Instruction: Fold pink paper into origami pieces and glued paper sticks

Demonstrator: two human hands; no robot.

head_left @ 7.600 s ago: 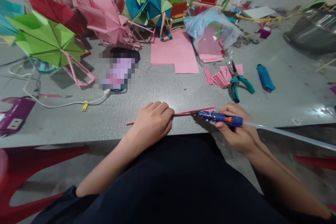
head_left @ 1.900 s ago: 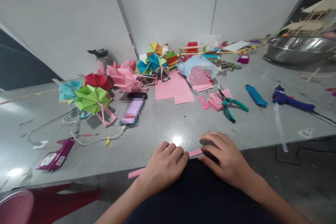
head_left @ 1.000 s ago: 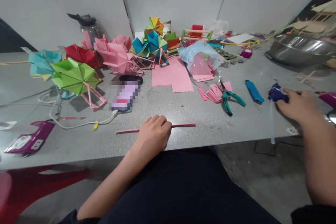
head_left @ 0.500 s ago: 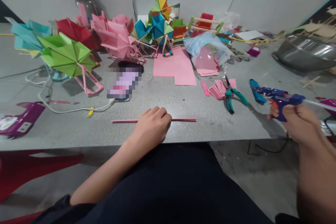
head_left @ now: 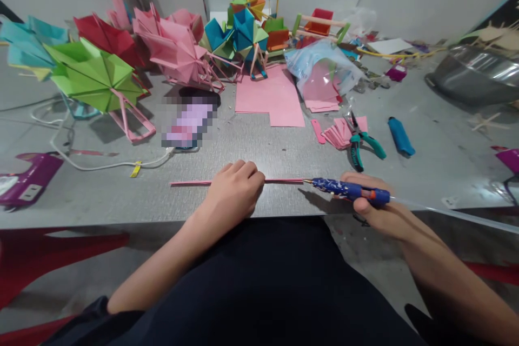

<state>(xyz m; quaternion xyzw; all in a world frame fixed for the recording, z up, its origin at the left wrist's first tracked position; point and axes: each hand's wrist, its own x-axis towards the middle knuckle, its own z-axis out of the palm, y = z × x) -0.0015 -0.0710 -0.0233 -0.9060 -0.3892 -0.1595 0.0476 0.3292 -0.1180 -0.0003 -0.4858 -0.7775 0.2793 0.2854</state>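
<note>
A thin pink paper strip (head_left: 190,182) lies along the near edge of the grey table (head_left: 284,151). My left hand (head_left: 235,192) rests curled on its middle, pressing it down. My right hand (head_left: 375,211) grips a blue glue gun (head_left: 348,190), held level. Its nozzle meets the strip's right end. A clear glue stick (head_left: 454,213) juts from the gun's back toward the right.
Green-handled pliers (head_left: 359,143) lie on folded pink pieces (head_left: 338,132), a blue lighter (head_left: 400,135) to their right. Pink sheets (head_left: 270,94), a plastic bag (head_left: 320,67), paper pinwheels (head_left: 93,73), a phone (head_left: 186,121) with cable, a purple power strip (head_left: 22,178) and a metal bowl (head_left: 474,75) stand farther back.
My right hand reached right, picked up the glue gun and brought it back to the strip's right end. My left hand stayed on the strip.
</note>
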